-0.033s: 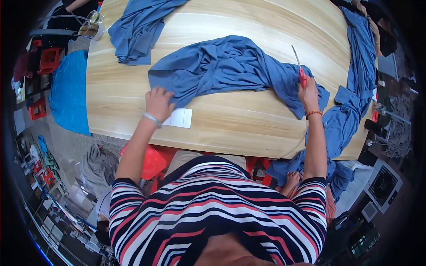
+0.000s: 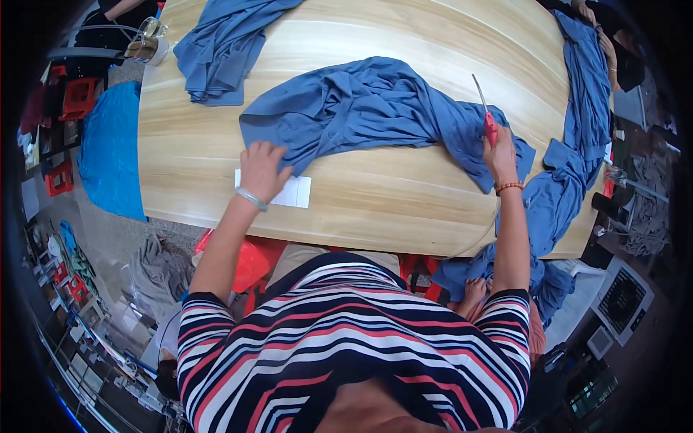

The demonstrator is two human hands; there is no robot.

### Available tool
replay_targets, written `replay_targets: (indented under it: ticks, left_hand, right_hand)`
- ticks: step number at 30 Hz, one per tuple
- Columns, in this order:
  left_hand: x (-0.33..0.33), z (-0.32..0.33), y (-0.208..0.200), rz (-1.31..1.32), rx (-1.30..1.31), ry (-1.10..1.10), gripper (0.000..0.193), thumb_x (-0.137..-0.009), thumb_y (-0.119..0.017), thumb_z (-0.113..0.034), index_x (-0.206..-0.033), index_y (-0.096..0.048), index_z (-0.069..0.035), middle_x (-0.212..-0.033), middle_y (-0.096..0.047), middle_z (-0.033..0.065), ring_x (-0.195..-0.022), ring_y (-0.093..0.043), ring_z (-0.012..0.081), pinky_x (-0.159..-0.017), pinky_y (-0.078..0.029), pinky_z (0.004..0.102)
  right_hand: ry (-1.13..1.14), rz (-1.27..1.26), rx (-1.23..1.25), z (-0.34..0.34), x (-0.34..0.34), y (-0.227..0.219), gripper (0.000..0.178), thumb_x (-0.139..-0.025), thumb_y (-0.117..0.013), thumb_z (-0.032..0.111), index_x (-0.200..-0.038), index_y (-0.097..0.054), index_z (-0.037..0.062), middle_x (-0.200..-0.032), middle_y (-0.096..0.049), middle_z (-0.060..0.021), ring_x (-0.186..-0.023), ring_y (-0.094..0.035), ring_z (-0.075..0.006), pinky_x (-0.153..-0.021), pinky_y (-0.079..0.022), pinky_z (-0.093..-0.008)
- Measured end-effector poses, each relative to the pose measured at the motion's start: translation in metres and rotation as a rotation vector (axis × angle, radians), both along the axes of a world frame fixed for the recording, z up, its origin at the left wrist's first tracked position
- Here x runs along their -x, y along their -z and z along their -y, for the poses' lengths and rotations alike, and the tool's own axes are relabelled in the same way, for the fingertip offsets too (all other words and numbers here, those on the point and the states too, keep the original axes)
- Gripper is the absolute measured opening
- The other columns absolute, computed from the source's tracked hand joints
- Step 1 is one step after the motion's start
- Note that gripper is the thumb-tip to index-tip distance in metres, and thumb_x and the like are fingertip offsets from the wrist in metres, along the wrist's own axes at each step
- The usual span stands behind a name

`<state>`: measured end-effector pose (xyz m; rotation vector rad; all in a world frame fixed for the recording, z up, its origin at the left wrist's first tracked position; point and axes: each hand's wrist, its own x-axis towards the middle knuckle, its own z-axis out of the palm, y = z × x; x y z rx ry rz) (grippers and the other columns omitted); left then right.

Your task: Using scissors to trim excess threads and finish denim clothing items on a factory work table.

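A crumpled blue buttoned garment lies across the middle of the table. At its near left edge is my left hand, with a pale bangle at the wrist. Its fingers are spread over the cloth's edge, and I cannot tell how firmly they touch it. A white paper slip lies partly under this hand. My right hand, wearing a beaded bracelet, is closed round a red-handled tool with a long thin metal shaft. The shaft points away from me, above the garment's right end.
More blue cloth lies at the far left and along the right side, hanging over the near edge. Another person's hands are at the far right, and a hand shows below the table. A thin cord runs near my right forearm.
My left hand has shifted slightly right and toward me, and more of the white slip shows to its left. The right hand and the tool look almost the same.
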<state>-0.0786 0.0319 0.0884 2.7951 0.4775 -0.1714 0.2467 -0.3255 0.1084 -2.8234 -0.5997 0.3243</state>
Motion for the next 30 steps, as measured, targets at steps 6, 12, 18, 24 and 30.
replay_targets:
  ticks: [6,12,18,24,30]
  left_hand:
    - [-0.059,0.045,0.043,0.304,0.462,-0.21,0.04,-0.077,-0.073,-0.021,-0.111,-0.06,-0.005,-0.102,-0.06,0.0094,-0.089,-0.057,0.0235,-0.075,-0.046,0.0341]
    - [-0.074,0.036,0.092,0.16,1.131,-0.516,0.022,-0.083,-0.07,-0.014,-0.101,-0.063,-0.003,-0.081,-0.064,-0.0004,-0.062,-0.051,0.0049,-0.059,-0.044,0.02]
    - [-0.062,0.041,0.103,0.329,1.476,-0.72,0.011,-0.085,-0.069,-0.011,-0.09,-0.065,-0.002,-0.073,-0.061,-0.0041,-0.063,-0.05,0.0013,-0.057,-0.04,0.0165]
    - [-0.053,0.04,0.103,0.397,1.608,-0.738,0.008,-0.086,-0.067,-0.009,-0.089,-0.065,-0.002,-0.078,-0.063,-0.003,-0.068,-0.051,0.0006,-0.061,-0.041,0.0174]
    - [-0.065,0.043,0.037,0.426,0.409,-0.335,0.037,-0.075,-0.077,-0.028,-0.096,-0.064,0.0,-0.085,-0.065,0.0122,-0.071,-0.061,0.0196,-0.064,-0.047,0.0304]
  right_hand:
    - [-0.21,-0.082,-0.273,-0.011,0.054,-0.013,0.037,-0.082,-0.063,0.011,-0.119,-0.055,0.0068,-0.108,-0.06,-0.0192,-0.099,-0.058,-0.0388,-0.084,-0.048,-0.0417]
    - [-0.405,-0.348,-0.049,-0.062,0.122,-0.054,0.033,-0.084,-0.064,0.03,-0.112,-0.058,0.0123,-0.079,-0.064,-0.0184,-0.074,-0.063,-0.0381,-0.065,-0.049,-0.0447]
    - [-0.632,-0.5,0.088,-0.079,0.17,-0.056,0.031,-0.085,-0.061,0.033,-0.105,-0.059,0.0084,-0.066,-0.063,-0.0179,-0.065,-0.063,-0.0353,-0.061,-0.048,-0.0444]
    - [-0.595,-0.48,0.083,-0.084,0.172,-0.065,0.031,-0.086,-0.06,0.033,-0.104,-0.06,0.0071,-0.065,-0.062,-0.0183,-0.065,-0.063,-0.0359,-0.06,-0.048,-0.0442]
    - [-0.437,-0.445,-0.149,-0.077,0.167,-0.066,0.029,-0.084,-0.064,0.023,-0.108,-0.057,0.0084,-0.081,-0.065,-0.0171,-0.077,-0.063,-0.0347,-0.067,-0.049,-0.0434]
